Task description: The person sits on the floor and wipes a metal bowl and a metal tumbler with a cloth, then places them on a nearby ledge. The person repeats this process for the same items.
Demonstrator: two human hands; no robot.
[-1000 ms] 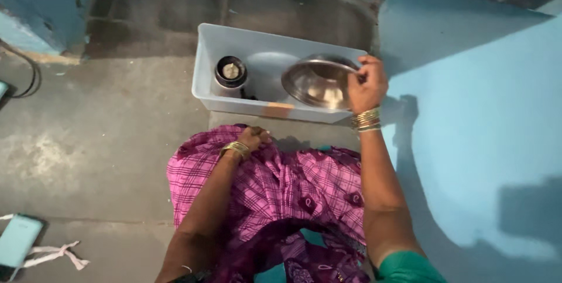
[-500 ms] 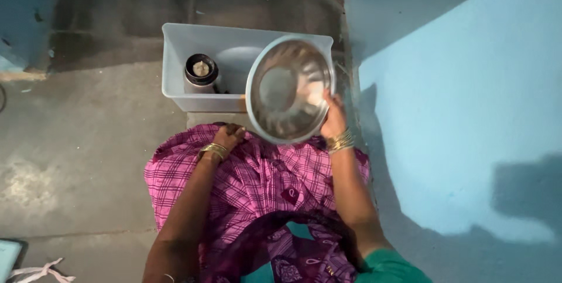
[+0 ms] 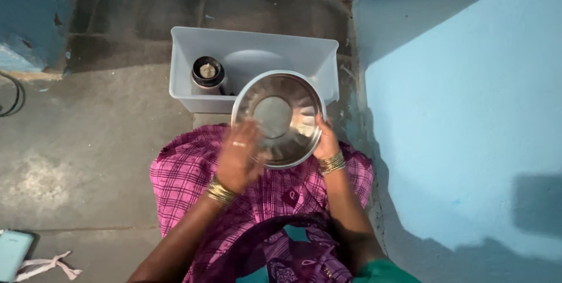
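A round steel bowl [image 3: 278, 118] is gripped at its rim by the right hand [image 3: 325, 140]; the blurred left hand [image 3: 240, 160] is spread against its near edge, the bowl's hollow tilted upward

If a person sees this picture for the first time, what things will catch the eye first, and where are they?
The eye goes first to the shiny steel bowl in the middle, held above the pink checked cloth on the lap; the right hand grips its right rim and the left hand is at its left rim, blurred. Behind it, a white plastic tub stands on the grey floor with a small dark jar in its left end. A bright blue wall fills the right side.
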